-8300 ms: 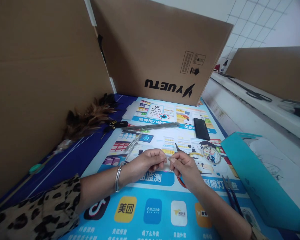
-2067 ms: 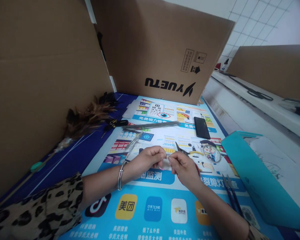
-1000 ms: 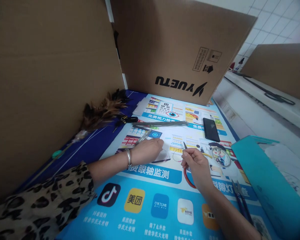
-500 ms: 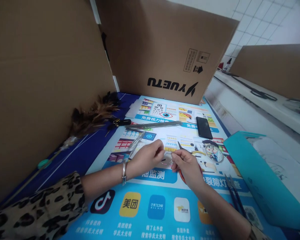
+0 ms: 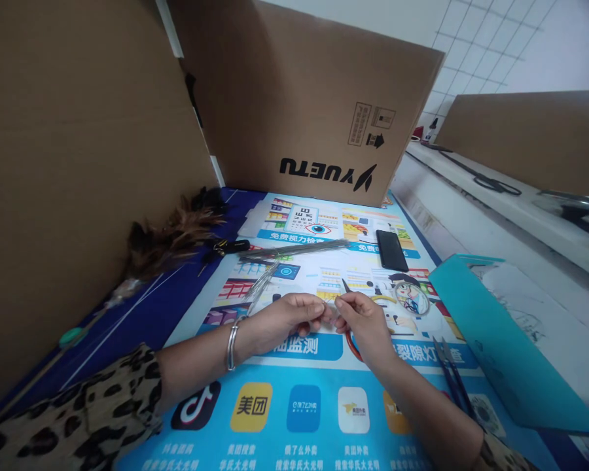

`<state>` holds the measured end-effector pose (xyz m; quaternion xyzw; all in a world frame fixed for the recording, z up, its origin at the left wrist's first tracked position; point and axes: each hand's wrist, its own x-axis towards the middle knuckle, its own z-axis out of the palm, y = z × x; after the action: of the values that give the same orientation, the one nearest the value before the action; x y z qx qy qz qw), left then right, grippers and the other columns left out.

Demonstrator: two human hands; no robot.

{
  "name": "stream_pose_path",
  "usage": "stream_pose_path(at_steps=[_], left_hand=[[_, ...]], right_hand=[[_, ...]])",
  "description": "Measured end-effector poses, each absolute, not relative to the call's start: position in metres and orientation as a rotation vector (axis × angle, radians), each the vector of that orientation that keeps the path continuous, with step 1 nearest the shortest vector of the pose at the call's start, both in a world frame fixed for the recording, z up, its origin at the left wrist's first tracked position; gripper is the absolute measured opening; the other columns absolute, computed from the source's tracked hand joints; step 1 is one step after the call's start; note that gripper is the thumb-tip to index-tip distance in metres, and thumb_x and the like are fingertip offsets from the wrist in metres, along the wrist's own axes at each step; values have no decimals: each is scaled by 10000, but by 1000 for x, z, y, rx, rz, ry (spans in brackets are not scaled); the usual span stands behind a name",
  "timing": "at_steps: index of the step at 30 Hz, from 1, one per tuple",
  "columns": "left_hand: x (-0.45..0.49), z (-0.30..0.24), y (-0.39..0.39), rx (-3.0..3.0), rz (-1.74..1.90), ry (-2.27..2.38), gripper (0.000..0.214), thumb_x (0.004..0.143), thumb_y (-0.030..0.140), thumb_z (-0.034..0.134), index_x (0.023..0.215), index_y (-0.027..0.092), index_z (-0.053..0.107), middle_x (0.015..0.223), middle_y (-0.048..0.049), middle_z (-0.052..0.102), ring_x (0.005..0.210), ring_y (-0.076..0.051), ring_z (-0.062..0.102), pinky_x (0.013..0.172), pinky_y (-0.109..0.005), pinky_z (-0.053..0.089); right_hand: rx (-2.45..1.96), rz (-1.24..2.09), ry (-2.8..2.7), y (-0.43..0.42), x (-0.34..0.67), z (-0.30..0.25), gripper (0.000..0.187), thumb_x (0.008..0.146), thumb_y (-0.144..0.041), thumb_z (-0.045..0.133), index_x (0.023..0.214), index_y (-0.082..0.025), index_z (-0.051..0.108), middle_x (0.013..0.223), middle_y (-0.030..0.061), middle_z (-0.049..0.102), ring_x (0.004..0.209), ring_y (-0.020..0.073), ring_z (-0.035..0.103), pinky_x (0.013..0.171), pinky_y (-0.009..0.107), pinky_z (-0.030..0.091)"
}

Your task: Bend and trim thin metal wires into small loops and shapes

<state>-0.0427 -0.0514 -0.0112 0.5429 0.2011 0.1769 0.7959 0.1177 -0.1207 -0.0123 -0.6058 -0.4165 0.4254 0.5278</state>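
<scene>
My left hand [image 5: 285, 319] and my right hand [image 5: 366, 320] meet above the printed poster mat [image 5: 299, 412], fingertips pinched together on a thin wire piece [image 5: 330, 315] stretched between them. The right hand also grips red-handled pliers [image 5: 349, 330], whose dark tip sticks up past the thumb. A silver bangle sits on my left wrist, below a leopard-print sleeve.
A bundle of long metal wires [image 5: 299, 248] and a smaller bunch [image 5: 261, 288] lie behind the hands. A black phone [image 5: 391, 250], a clear tape roll [image 5: 411, 297], a feather duster [image 5: 171, 239], dark tweezers [image 5: 454, 383] and a teal folder [image 5: 500, 347] surround them. Cardboard boxes [image 5: 304, 98] wall the back and left.
One second ago my left hand reached out flat on the mat near the wires, apart from the right. It has come back and both hands now pinch the wire piece together.
</scene>
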Motion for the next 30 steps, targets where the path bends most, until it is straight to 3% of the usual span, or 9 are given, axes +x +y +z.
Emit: stream_pose_path(at_steps=[8, 15, 19, 26, 30], left_hand=[[-47, -21, -42, 990, 334, 369, 263, 804, 369, 533, 766, 110, 552, 679, -27, 528, 555, -77, 453, 484, -194, 314], [-47, -19, -39, 978, 355, 368, 244, 822, 341, 511, 768, 105, 538, 592, 18, 450, 510, -55, 382, 507, -199, 302], [-47, -20, -38, 1027, 342, 370, 257, 829, 355, 491, 810, 106, 548, 582, 22, 435, 503, -59, 362, 493, -202, 276], [-46, -20, -40, 1181, 367, 388, 308, 842, 404, 439, 828, 118, 552, 566, 28, 422, 486, -65, 335, 453, -209, 207], [-46, -18, -41, 1211, 385, 409, 255, 793, 381, 532, 889, 144, 527, 567, 46, 418, 476, -58, 312, 454, -200, 206]], right_hand=[[-1316, 1179, -1146, -118, 128, -14, 247, 771, -352, 582, 914, -153, 615, 494, -34, 517, 440, 86, 463, 438, 206, 379], [-1131, 1413, -1059, -119, 131, -19, 162, 798, -322, 564, 797, -161, 584, 509, -34, 504, 436, 63, 421, 430, 188, 319], [-1069, 1517, -1024, -118, 130, -19, 182, 809, -329, 546, 800, -150, 582, 656, 0, 561, 431, 49, 431, 405, 184, 288], [-1111, 1504, -975, -120, 128, -20, 165, 814, -322, 543, 777, -162, 558, 644, -14, 541, 415, 41, 401, 399, 185, 243], [-1118, 1477, -1000, -120, 127, -21, 191, 828, -328, 520, 748, -158, 554, 628, -13, 538, 409, 40, 381, 401, 193, 227]])
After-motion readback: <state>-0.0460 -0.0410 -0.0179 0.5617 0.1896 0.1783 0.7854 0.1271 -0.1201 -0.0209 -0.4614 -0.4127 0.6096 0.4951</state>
